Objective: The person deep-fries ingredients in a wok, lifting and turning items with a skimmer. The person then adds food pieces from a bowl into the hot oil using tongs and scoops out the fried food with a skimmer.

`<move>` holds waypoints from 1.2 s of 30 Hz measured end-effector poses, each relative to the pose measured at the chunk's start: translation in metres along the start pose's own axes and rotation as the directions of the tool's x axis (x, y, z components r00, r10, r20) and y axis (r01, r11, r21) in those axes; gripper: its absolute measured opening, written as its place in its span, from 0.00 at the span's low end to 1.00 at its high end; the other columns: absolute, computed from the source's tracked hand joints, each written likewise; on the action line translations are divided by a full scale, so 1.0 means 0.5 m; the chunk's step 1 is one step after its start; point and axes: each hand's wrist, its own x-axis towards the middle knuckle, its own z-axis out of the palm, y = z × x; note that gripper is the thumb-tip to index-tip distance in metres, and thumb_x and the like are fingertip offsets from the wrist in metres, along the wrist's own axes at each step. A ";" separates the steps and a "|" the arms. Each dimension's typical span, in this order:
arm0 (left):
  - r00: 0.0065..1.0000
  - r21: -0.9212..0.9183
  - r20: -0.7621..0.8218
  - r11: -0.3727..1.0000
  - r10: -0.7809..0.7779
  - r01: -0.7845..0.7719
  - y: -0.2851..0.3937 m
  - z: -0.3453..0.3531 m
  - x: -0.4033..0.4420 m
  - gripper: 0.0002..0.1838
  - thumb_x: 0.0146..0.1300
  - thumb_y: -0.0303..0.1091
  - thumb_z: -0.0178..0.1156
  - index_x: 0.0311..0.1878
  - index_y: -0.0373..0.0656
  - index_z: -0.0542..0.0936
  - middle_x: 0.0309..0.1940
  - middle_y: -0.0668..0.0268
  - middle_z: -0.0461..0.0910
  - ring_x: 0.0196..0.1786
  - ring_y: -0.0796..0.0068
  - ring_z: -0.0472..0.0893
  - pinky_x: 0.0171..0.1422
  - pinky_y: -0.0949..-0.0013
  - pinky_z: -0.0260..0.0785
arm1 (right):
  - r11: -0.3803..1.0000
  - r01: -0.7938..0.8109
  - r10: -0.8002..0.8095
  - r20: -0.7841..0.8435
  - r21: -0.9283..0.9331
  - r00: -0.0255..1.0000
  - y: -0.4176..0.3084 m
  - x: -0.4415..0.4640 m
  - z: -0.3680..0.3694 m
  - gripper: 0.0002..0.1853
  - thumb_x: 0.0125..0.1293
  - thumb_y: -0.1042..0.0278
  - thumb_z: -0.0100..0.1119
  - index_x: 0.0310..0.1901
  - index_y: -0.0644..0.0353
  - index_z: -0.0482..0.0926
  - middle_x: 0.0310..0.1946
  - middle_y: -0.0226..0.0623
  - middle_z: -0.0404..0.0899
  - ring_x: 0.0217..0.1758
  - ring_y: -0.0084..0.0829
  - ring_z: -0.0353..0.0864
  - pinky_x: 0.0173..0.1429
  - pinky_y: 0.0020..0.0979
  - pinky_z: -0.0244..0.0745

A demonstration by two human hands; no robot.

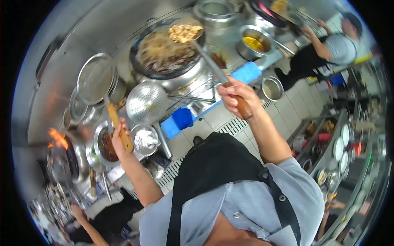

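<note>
My right hand [240,98] is closed round the brown wooden handle of a long metal ladle [211,63]. Its bowl is heaped with small golden-brown food pieces [184,33], held above the right part of a large wok [166,53] of bubbling oil with darker pieces in it. In my left hand [121,137] is the wooden handle of a round mesh strainer [95,78], its head over metal pots [119,89] left of the wok. Between wok and left hand lies a perforated metal skimmer [146,102].
Near my left hand are a pot of dark sauce [107,141] and a bowl of white powder [145,140]. Flames [58,138] rise at far left. A pot of yellow oil [254,43], blue cloths [182,118] and a co-worker [324,49] at another wok are also visible.
</note>
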 end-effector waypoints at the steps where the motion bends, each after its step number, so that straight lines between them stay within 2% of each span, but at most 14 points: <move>1: 0.997 0.078 -0.073 0.997 0.008 -0.002 -0.006 0.001 -0.006 0.23 0.72 0.26 0.57 0.68 0.29 0.70 0.56 0.58 0.82 0.46 0.80 0.84 0.40 0.79 0.80 | 1.000 0.005 -0.005 -0.050 0.012 0.999 0.000 -0.017 -0.018 0.34 0.69 0.72 0.61 0.71 0.60 0.56 0.34 0.32 0.71 0.26 0.20 0.72 0.23 0.26 0.67; 2: 0.991 0.165 -0.130 0.986 0.007 0.015 -0.014 0.010 -0.009 0.24 0.72 0.27 0.57 0.69 0.30 0.71 0.59 0.58 0.82 0.49 0.81 0.84 0.41 0.79 0.80 | 1.000 0.020 -0.019 -0.136 0.005 0.991 -0.001 -0.037 -0.027 0.45 0.67 0.72 0.64 0.78 0.62 0.44 0.36 0.34 0.75 0.27 0.21 0.74 0.24 0.28 0.68; 3: 0.979 0.225 -0.206 0.973 0.005 0.042 -0.025 0.018 -0.013 0.25 0.73 0.29 0.58 0.70 0.31 0.71 0.59 0.60 0.82 0.49 0.82 0.85 0.41 0.80 0.80 | 0.998 0.033 -0.045 -0.203 -0.060 0.978 -0.002 -0.061 -0.026 0.30 0.70 0.69 0.61 0.69 0.61 0.59 0.37 0.32 0.72 0.25 0.17 0.71 0.21 0.24 0.67; 4: 0.991 0.235 -0.102 0.966 -0.086 0.108 -0.019 -0.012 -0.007 0.24 0.73 0.31 0.57 0.70 0.32 0.72 0.58 0.62 0.83 0.51 0.82 0.84 0.45 0.80 0.80 | 0.999 0.047 -0.049 -0.136 -0.019 0.989 -0.003 -0.082 -0.057 0.30 0.69 0.69 0.63 0.67 0.61 0.58 0.37 0.33 0.73 0.25 0.17 0.71 0.22 0.25 0.67; 6: 0.964 0.429 -0.266 0.898 0.022 0.098 -0.028 0.044 -0.030 0.21 0.75 0.31 0.56 0.67 0.32 0.75 0.57 0.62 0.83 0.54 0.78 0.82 0.57 0.75 0.76 | 0.998 0.053 -0.056 -0.128 -0.019 0.990 0.001 -0.135 -0.118 0.34 0.68 0.72 0.65 0.70 0.65 0.57 0.38 0.36 0.74 0.26 0.20 0.73 0.23 0.26 0.68; 10: 0.970 0.654 -0.230 0.751 0.075 0.097 -0.012 0.010 -0.025 0.20 0.74 0.34 0.59 0.65 0.35 0.77 0.58 0.61 0.82 0.56 0.74 0.81 0.59 0.71 0.73 | 0.981 0.193 -0.186 -0.129 0.037 0.974 -0.029 -0.305 -0.147 0.26 0.67 0.76 0.61 0.65 0.65 0.66 0.36 0.36 0.75 0.24 0.22 0.75 0.20 0.28 0.70; 13: 0.954 0.844 -0.201 0.534 0.223 0.053 -0.047 0.067 -0.029 0.22 0.73 0.34 0.60 0.66 0.35 0.76 0.59 0.60 0.82 0.58 0.72 0.80 0.60 0.70 0.72 | 0.942 0.336 -0.332 -0.193 -0.012 0.923 -0.047 -0.484 -0.160 0.26 0.66 0.77 0.60 0.64 0.68 0.65 0.35 0.37 0.77 0.24 0.21 0.77 0.22 0.27 0.74; 17: 0.920 0.984 0.043 0.144 0.389 -0.107 -0.112 0.223 -0.036 0.23 0.73 0.35 0.61 0.67 0.35 0.75 0.61 0.59 0.81 0.60 0.70 0.79 0.62 0.69 0.71 | 0.884 0.456 -0.456 -0.394 -0.098 0.798 -0.048 -0.742 -0.168 0.29 0.67 0.76 0.60 0.67 0.67 0.63 0.36 0.35 0.75 0.24 0.21 0.77 0.22 0.27 0.75; 19: 0.907 0.973 0.206 0.022 0.367 -0.230 -0.168 0.323 -0.049 0.24 0.73 0.36 0.62 0.67 0.35 0.74 0.61 0.58 0.80 0.61 0.69 0.79 0.63 0.69 0.70 | 0.838 0.533 -0.522 -0.469 -0.122 0.713 -0.044 -0.867 -0.168 0.30 0.67 0.76 0.60 0.68 0.66 0.62 0.36 0.35 0.75 0.23 0.21 0.76 0.22 0.27 0.75; 22: 0.903 0.902 0.428 0.082 -0.036 -0.424 -0.350 0.493 -0.088 0.25 0.72 0.37 0.62 0.68 0.35 0.73 0.63 0.57 0.80 0.63 0.67 0.78 0.65 0.68 0.69 | 0.761 0.604 -0.599 -0.613 -0.237 0.515 0.002 -1.035 -0.180 0.43 0.67 0.75 0.61 0.79 0.62 0.49 0.37 0.34 0.75 0.23 0.19 0.75 0.21 0.24 0.72; 25: 0.770 0.897 0.442 0.196 -0.461 -0.397 -0.640 0.621 -0.195 0.29 0.71 0.36 0.64 0.70 0.33 0.70 0.66 0.53 0.76 0.66 0.63 0.76 0.71 0.62 0.67 | 0.708 0.575 -0.630 -0.735 -0.411 0.250 0.056 -1.190 -0.139 0.44 0.67 0.75 0.62 0.80 0.61 0.48 0.38 0.34 0.75 0.23 0.20 0.75 0.21 0.25 0.73; 28: 0.396 0.856 0.438 0.240 -0.807 -0.459 -0.864 0.737 -0.412 0.29 0.70 0.27 0.63 0.72 0.35 0.69 0.69 0.54 0.74 0.67 0.61 0.77 0.71 0.63 0.69 | 0.656 0.516 -0.639 -0.769 -0.552 -0.011 0.124 -1.313 -0.098 0.45 0.67 0.75 0.62 0.81 0.59 0.47 0.38 0.33 0.75 0.23 0.20 0.75 0.22 0.25 0.72; 31: -0.005 0.698 0.324 0.243 -0.946 -0.674 -0.979 0.793 -0.559 0.32 0.65 0.28 0.66 0.72 0.38 0.71 0.65 0.54 0.79 0.65 0.59 0.79 0.71 0.60 0.69 | 0.665 0.427 -0.561 -0.788 -0.612 -0.255 0.212 -1.391 -0.072 0.46 0.66 0.77 0.60 0.81 0.58 0.46 0.37 0.32 0.74 0.24 0.22 0.76 0.26 0.26 0.74; 36: -0.107 0.549 0.234 0.222 -0.966 -0.806 -1.057 0.864 -0.664 0.31 0.64 0.31 0.69 0.70 0.38 0.74 0.61 0.55 0.81 0.63 0.62 0.80 0.68 0.61 0.70 | 0.757 0.328 -0.390 -0.793 -0.565 -0.468 0.322 -1.444 -0.025 0.46 0.64 0.80 0.57 0.81 0.58 0.47 0.35 0.32 0.73 0.24 0.22 0.76 0.28 0.27 0.74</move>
